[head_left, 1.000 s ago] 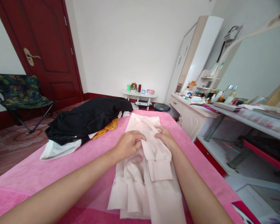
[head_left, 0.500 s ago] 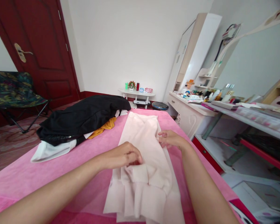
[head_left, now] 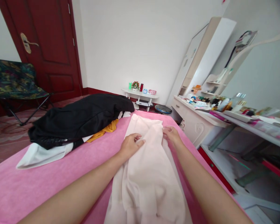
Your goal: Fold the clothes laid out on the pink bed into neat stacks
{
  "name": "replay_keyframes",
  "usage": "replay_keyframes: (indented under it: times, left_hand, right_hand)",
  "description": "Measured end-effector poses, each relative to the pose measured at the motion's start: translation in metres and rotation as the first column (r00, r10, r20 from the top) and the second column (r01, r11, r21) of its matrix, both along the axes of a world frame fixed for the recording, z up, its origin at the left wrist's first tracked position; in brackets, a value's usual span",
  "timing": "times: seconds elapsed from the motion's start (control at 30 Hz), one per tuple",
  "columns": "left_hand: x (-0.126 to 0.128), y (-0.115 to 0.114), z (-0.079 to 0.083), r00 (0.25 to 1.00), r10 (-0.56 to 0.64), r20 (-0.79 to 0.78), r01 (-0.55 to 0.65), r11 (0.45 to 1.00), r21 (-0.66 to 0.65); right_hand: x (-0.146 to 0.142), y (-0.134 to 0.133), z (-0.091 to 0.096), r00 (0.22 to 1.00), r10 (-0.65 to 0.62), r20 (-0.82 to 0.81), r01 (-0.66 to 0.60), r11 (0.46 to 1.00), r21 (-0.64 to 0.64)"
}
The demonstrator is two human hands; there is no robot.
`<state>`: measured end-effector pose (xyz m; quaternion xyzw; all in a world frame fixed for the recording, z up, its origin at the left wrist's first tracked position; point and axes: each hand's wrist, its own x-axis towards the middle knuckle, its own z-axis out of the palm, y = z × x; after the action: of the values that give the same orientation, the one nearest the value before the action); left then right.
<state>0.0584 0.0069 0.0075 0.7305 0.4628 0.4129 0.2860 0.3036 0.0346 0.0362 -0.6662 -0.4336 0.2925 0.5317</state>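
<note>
A pale cream garment [head_left: 151,161], long and folded narrow, lies lengthwise on the pink bedspread [head_left: 88,165], its gathered cuffs at the near end. My left hand [head_left: 131,145] rests on the garment's left side near the far end, thumb and fingers apart. At the far right edge, my right hand [head_left: 171,134] has its curled fingertips on the cloth, seemingly pinching the edge. Part of that grip is hidden by the hand itself.
To the left lies a pile of clothes with a black garment [head_left: 81,119] on top, a mustard cloth [head_left: 105,130] and a white cloth [head_left: 43,155] showing beneath. A cluttered dressing table [head_left: 196,118] stands right, and a folding chair [head_left: 16,84] left by the door.
My left hand has moved away from me, off the gathered cuffs, and opened on the cloth. The cuffs now lie nearer to me. My right hand has shifted slightly farther along the edge.
</note>
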Motion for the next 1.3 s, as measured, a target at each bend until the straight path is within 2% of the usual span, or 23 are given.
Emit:
replay_keyframes:
  times: [0.1, 0.2, 0.3, 0.37, 0.43, 0.53, 0.67, 0.77, 0.83, 0.9, 0.97, 1.03, 1.1, 1.17, 1.23, 1.3]
  left_hand:
    - [-0.001, 0.002, -0.007, 1.0, 0.005, 0.003, -0.005, 1.0, 0.016]
    - [-0.002, 0.002, -0.006, 1.0, 0.0, -0.005, 0.0, 1.0, 0.004]
    - [-0.003, 0.004, -0.004, 0.989, 0.047, 0.138, -0.036, 0.996, -0.083]
    - [-0.005, 0.007, -0.004, 0.964, 0.119, 0.238, -0.087, 0.986, -0.14]
    - [-0.007, 0.012, -0.006, 0.951, 0.167, 0.259, -0.122, 0.976, -0.183]
    - [-0.011, 0.02, -0.009, 0.951, 0.16, 0.264, -0.088, 0.961, -0.263]
    - [-0.018, 0.026, -0.008, 0.899, 0.129, 0.418, 0.074, 0.897, -0.436]
    - [-0.024, 0.026, -0.004, 0.858, 0.104, 0.503, 0.212, 0.82, -0.531]
    - [-0.029, 0.027, -0.003, 0.862, 0.1, 0.497, 0.222, 0.807, -0.547]
    - [-0.033, 0.029, -0.004, 0.914, 0.099, 0.394, 0.121, 0.859, -0.497]
    - [-0.036, 0.029, -0.007, 0.972, 0.09, 0.216, -0.011, 0.94, -0.34]
    - [-0.038, 0.029, -0.009, 0.996, 0.08, 0.043, -0.071, 0.983, -0.169]
    - [-0.039, 0.027, -0.01, 0.995, 0.063, -0.071, -0.07, 0.994, -0.088]
    - [-0.04, 0.024, -0.006, 0.987, 0.054, -0.149, -0.066, 0.995, -0.072]
    - [-0.041, 0.02, 0.001, 0.972, 0.048, -0.231, -0.071, 0.993, -0.093]
    - [-0.041, 0.016, 0.009, 0.948, 0.019, -0.316, -0.063, 0.99, -0.129]
  right_hand:
    - [0.002, 0.037, 0.004, 1.0, -0.016, 0.011, 0.017, 0.999, -0.045]
    - [-0.005, 0.07, 0.01, 0.999, 0.019, 0.039, -0.018, 0.999, -0.047]
    - [-0.019, 0.1, 0.011, 0.993, 0.088, 0.082, -0.089, 0.996, 0.011]
    - [-0.029, 0.116, 0.005, 0.984, 0.119, 0.132, -0.127, 0.991, 0.051]
    - [-0.034, 0.128, -0.009, 0.971, 0.129, 0.201, -0.146, 0.987, 0.068]
    - [-0.035, 0.135, -0.036, 0.94, 0.128, 0.315, -0.153, 0.987, 0.056]
    - [-0.029, 0.133, -0.057, 0.889, 0.148, 0.433, -0.178, 0.984, 0.029]
    - [-0.028, 0.127, -0.057, 0.835, 0.197, 0.514, -0.235, 0.972, 0.009]
    - [-0.027, 0.121, -0.054, 0.787, 0.232, 0.571, -0.276, 0.961, -0.01]
    - [-0.025, 0.115, -0.049, 0.737, 0.258, 0.625, -0.303, 0.952, -0.037]
    - [-0.024, 0.109, -0.043, 0.691, 0.276, 0.668, -0.31, 0.948, -0.071]
    - [-0.024, 0.1, -0.037, 0.657, 0.282, 0.699, -0.301, 0.948, -0.1]
    - [-0.029, 0.085, -0.03, 0.635, 0.267, 0.725, -0.283, 0.953, -0.103]
    - [-0.038, 0.065, -0.027, 0.62, 0.232, 0.75, -0.271, 0.96, -0.072]
    - [-0.047, 0.04, -0.027, 0.571, 0.25, 0.782, -0.341, 0.939, -0.051]
    - [-0.055, 0.016, -0.03, 0.494, 0.325, 0.807, -0.46, 0.885, -0.074]
